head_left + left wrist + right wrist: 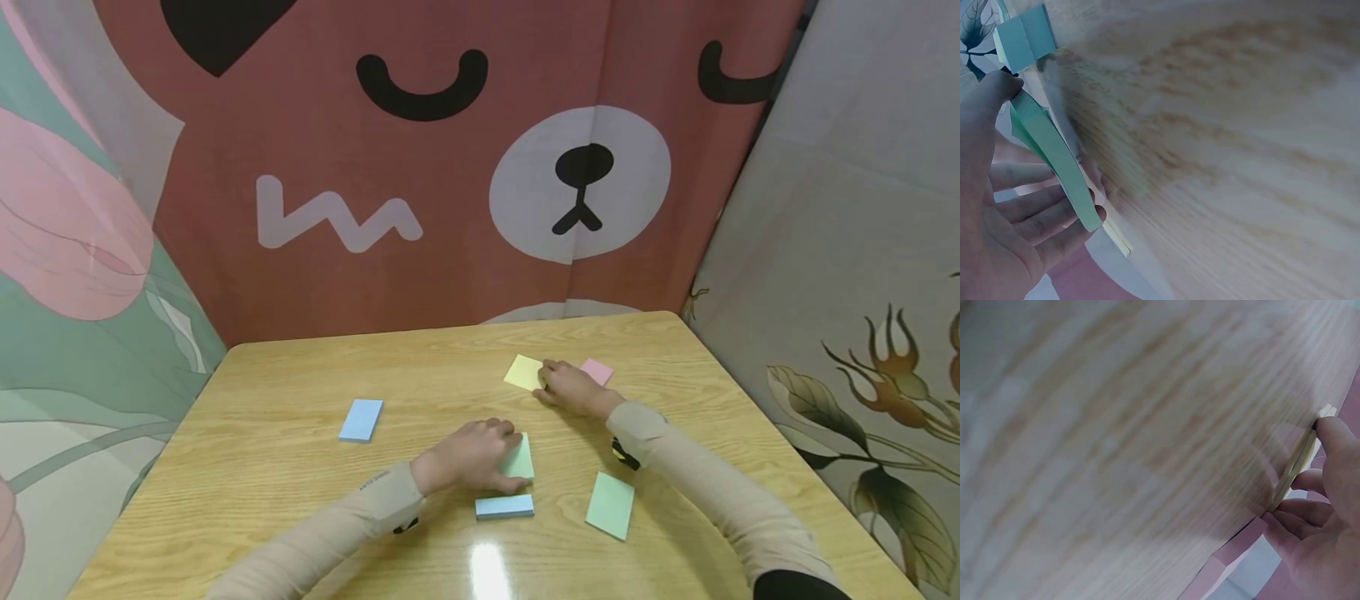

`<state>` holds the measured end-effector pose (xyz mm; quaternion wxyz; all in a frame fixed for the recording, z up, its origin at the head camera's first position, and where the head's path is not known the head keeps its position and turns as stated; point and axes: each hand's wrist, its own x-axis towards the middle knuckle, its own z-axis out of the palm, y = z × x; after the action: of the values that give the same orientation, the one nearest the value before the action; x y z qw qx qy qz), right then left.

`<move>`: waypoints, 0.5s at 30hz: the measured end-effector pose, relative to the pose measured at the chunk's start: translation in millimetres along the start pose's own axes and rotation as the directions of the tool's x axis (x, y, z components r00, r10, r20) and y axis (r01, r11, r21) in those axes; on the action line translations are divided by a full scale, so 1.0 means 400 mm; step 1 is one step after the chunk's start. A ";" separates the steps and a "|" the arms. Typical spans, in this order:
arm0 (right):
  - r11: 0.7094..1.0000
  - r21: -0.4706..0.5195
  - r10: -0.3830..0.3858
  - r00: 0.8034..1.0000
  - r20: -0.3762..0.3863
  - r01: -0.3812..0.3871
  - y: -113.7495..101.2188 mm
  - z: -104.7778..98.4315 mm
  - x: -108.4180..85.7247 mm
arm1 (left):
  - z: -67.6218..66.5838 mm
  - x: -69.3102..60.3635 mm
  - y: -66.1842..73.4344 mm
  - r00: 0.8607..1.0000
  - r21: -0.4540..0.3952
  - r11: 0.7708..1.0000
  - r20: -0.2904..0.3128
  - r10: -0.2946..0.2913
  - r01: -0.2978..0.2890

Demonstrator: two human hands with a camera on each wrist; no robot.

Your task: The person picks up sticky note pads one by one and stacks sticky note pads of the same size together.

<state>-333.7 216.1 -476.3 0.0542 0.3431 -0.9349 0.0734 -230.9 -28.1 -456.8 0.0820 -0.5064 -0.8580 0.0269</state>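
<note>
My left hand [474, 455] holds a pale green sticky note pad [520, 461] near the middle of the table. In the left wrist view the thumb and fingertips grip opposite ends of this green pad [1060, 159], whose sheets part a little on one side. Farther back, my right hand [576, 390] grips a yellow sticky note pad [522, 372] from its right side. The right wrist view has the yellow pad [1298, 461] between thumb and fingers, low at the tabletop. A pink pad [598, 370] lies just beyond the right hand, partly covered by it.
A blue pad [505, 507] lies just in front of the left hand. Another green pad [610, 507] is at the front right, below the right forearm. A second blue pad [362, 420] sits to the left on the wooden table [262, 467]. Printed curtains [315, 283] hang behind.
</note>
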 end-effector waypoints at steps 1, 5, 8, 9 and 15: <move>1.000 0.001 0.002 1.000 0.002 -0.002 0.000 0.000 0.000 | 0.002 0.000 0.000 1.000 -0.001 1.000 0.001 -0.001 0.001; 1.000 0.000 0.001 1.000 -0.003 -0.001 0.001 0.002 0.000 | 0.009 0.000 0.001 1.000 0.000 1.000 0.008 -0.005 0.005; 1.000 -0.001 0.003 1.000 0.002 -0.003 0.000 0.003 0.000 | 0.012 -0.001 0.002 1.000 0.007 1.000 0.015 -0.009 0.008; 1.000 -0.002 0.005 1.000 0.004 -0.005 0.000 0.003 0.000 | 0.012 -0.002 0.003 1.000 0.012 1.000 0.017 -0.009 0.009; 1.000 -0.006 0.011 1.000 0.006 -0.011 -0.001 0.002 -0.001 | 0.012 -0.002 0.004 1.000 0.035 0.999 0.016 -0.005 0.004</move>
<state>-333.4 216.0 -477.2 0.0518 0.3382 -0.9370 0.0699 -230.0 -27.7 -461.7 0.0839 -0.5026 -0.8592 0.0460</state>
